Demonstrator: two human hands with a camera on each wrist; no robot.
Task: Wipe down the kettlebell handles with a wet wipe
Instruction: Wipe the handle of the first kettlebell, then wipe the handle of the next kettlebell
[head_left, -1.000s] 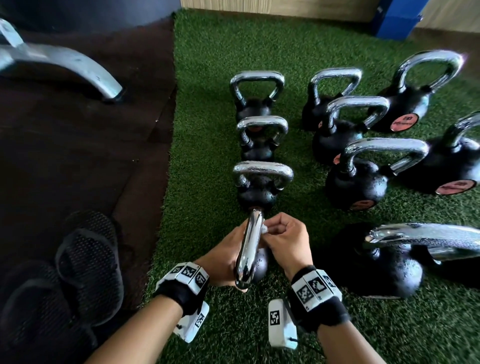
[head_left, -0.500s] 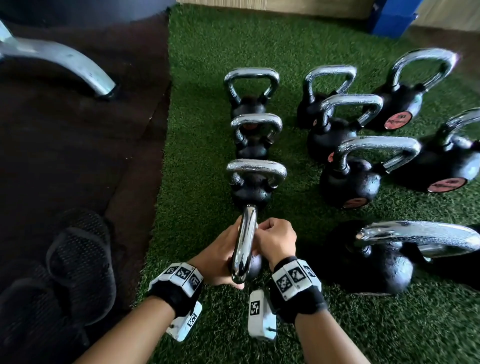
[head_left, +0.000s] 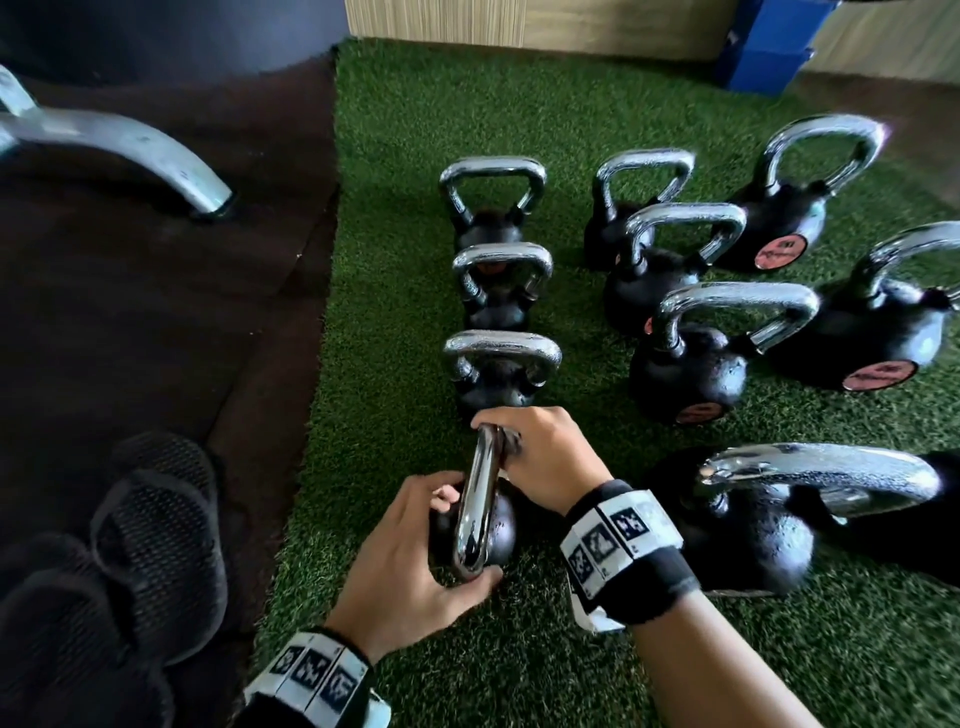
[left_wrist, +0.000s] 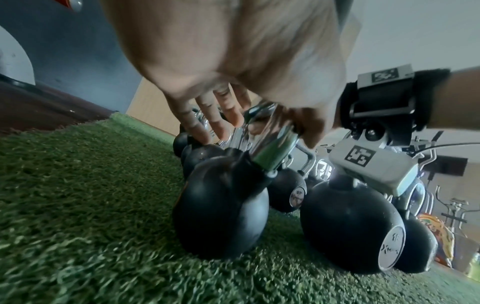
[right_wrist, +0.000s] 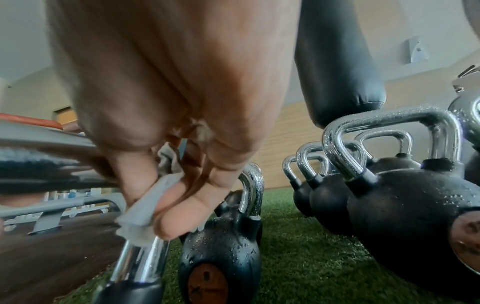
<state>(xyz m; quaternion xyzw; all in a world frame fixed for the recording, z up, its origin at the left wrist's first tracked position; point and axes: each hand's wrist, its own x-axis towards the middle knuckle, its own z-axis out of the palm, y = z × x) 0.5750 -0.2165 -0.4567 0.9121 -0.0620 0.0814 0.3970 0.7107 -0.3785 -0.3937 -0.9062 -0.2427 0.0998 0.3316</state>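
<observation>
A small black kettlebell (head_left: 501, 525) stands on the green turf nearest me, its chrome handle (head_left: 480, 499) seen end-on. My left hand (head_left: 441, 540) holds it at the near end, fingers on the ball's left side and thumb under the handle. My right hand (head_left: 519, 441) grips the far end of the handle. In the right wrist view its fingers pinch a grey-white wet wipe (right_wrist: 145, 207) round the chrome bar (right_wrist: 140, 261). The left wrist view shows the ball (left_wrist: 221, 216) and the left fingers (left_wrist: 215, 121) against the handle (left_wrist: 272, 152).
Three more small kettlebells (head_left: 498, 358) line up just beyond it. Several bigger ones (head_left: 727, 322) stand to the right, the largest (head_left: 753, 519) close to my right wrist. Black sandals (head_left: 156, 545) lie on the dark floor at left, beyond them a grey metal leg (head_left: 130, 145).
My right hand has slid with the wipe from the handle's right side up over its far end. My left hand has shifted toward the near end, thumb now under the bar.
</observation>
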